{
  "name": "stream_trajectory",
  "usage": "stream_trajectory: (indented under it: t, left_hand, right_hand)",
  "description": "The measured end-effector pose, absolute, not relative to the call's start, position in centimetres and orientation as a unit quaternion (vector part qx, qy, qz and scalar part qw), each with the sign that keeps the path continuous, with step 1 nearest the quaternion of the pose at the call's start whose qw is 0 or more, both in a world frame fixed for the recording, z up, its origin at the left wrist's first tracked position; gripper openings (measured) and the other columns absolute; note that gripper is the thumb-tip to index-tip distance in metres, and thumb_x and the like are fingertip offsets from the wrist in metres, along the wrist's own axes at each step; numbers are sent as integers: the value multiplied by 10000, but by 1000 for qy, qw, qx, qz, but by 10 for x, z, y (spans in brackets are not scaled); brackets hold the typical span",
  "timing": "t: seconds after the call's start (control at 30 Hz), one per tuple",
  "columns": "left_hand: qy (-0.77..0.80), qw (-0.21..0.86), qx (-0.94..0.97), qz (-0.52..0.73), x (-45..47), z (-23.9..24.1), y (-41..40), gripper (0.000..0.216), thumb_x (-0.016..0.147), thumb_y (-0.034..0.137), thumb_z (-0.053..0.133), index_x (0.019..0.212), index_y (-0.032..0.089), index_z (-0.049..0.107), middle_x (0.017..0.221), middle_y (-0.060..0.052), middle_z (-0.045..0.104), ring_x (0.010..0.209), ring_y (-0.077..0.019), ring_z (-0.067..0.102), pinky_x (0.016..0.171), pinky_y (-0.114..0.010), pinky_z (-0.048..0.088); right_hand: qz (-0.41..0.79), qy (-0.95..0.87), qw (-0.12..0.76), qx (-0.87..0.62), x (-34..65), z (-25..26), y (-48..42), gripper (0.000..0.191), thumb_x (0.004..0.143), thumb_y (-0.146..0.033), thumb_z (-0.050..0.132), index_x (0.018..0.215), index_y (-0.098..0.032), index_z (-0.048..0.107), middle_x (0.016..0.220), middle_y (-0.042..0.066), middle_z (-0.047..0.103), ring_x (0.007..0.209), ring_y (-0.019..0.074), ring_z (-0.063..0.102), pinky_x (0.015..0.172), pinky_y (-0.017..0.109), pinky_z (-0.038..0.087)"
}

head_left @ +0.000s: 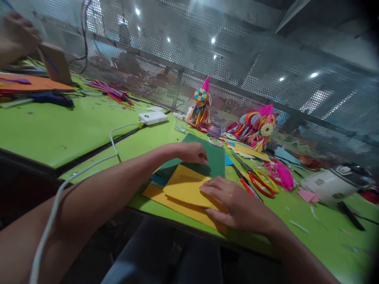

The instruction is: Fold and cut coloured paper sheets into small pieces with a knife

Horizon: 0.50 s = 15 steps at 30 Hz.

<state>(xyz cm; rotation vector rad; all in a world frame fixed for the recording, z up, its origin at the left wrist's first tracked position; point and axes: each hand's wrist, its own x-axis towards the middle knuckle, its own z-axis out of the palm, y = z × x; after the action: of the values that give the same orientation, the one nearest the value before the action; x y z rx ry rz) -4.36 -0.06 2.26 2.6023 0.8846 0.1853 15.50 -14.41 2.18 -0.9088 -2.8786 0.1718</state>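
Note:
A folded-looking yellow paper (pixel 189 186) lies near the front edge of the green table, partly over a dark green cutting mat (pixel 217 157). My right hand (pixel 237 199) grips its right end, fingers on top and thumb at the near edge. Beneath it, a second yellow-orange sheet (pixel 177 207) reaches to the table edge. Above the mat is my left hand (pixel 194 153), its fingers curled together; whatever they might hold is hidden. A bit of blue paper (pixel 159 180) shows at the mat's left side.
Right of the mat lie a red-black cutter knife (pixel 250 188) and red-handled scissors (pixel 262 184). Tasselled paper lanterns (pixel 201 100) stand behind. A white power bank (pixel 153 117) trails a cable (pixel 114 144) across my left arm. Another person's hand (pixel 20 33) is at far left.

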Motion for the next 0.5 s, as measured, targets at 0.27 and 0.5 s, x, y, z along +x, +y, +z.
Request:
stream_trajectory:
  t: [0.27, 0.5]
  left_hand:
    - [324, 211, 905, 176, -43, 19, 6, 189, 828, 256, 633, 899, 145, 769, 780, -24, 743, 658, -125, 595, 599, -212, 365]
    - [358, 459, 554, 595, -47, 31, 17, 301, 844, 414, 660, 836, 115, 688, 790, -70, 688, 728, -154, 622, 720, -270, 496]
  right_hand:
    - [-29, -926, 93, -366, 155, 4, -135, 416, 827, 5, 424, 1180, -95, 620, 1169, 179, 664, 1094, 273, 590, 971, 446, 493]
    - [-42, -736, 389, -552, 205, 11, -74, 363, 915, -174, 380, 1122, -122, 673, 1057, 136, 722, 954, 255, 658, 858, 384, 516]
